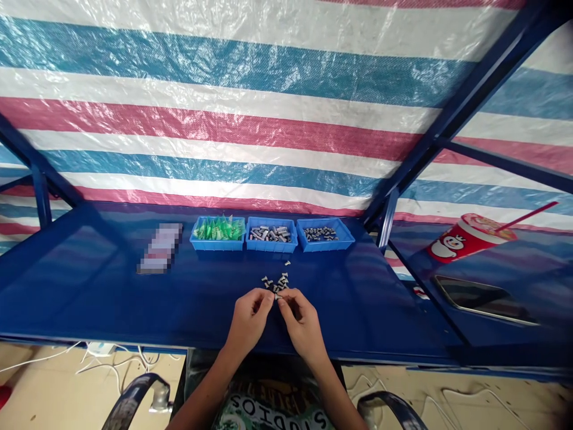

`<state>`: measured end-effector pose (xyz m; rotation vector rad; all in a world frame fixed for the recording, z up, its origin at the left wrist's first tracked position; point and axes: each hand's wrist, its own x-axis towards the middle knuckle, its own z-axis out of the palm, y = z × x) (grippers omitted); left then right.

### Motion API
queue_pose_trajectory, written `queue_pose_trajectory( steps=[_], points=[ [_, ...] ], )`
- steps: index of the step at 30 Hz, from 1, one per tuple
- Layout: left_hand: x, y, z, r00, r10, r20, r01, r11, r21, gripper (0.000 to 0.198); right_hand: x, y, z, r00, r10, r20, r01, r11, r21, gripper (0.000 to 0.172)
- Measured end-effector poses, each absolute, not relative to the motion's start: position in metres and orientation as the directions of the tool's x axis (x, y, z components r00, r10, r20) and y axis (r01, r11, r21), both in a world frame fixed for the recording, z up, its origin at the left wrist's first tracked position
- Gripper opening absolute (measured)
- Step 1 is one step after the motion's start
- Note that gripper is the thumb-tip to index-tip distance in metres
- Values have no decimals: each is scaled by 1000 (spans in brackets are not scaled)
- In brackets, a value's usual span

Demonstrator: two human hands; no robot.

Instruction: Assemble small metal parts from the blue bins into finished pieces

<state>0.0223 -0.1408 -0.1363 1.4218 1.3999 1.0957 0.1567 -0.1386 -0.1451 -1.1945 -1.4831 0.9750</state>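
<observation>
Over the blue table (pixel 215 298), my left hand (pixel 251 318) and my right hand (pixel 301 319) meet fingertip to fingertip. Both are closed in a pinch at a small screw-like metal part (pixel 277 296), which the fingers partly cover. Just beyond the fingertips lies a loose cluster of several similar small metal parts (pixel 283 279). One more metal part (pixel 287 263) lies a little apart, toward the bins. Their exact kind is too small to make out.
Three blue bins stand in a row: the left bin (pixel 218 245) has green packets, the middle bin (pixel 271 246) metal cylinders, the right bin (pixel 329 245) small metal parts. A blurred-out item (pixel 161 248) lies left. A red cup (pixel 465 239) and phone (pixel 486 298) are right, beyond a frame bar.
</observation>
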Motion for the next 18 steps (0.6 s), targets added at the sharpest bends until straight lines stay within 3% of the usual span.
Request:
queue_pose_trajectory(
  steps=[9,14,18],
  points=[
    [21,-143,-138,48,995,92,292,-102,951,23,156,-138,-143,-24,987,160,182,162,-970,20],
    [22,-143,-136,88,983,159,333,-180,926,21,153,-140,-141,-19,990,140,271,140,-952,29],
    [21,-140,-137,101,972,213,370,-235,899,22,156,-140,-138,3,982,190,298,181,-937,24]
  ],
)
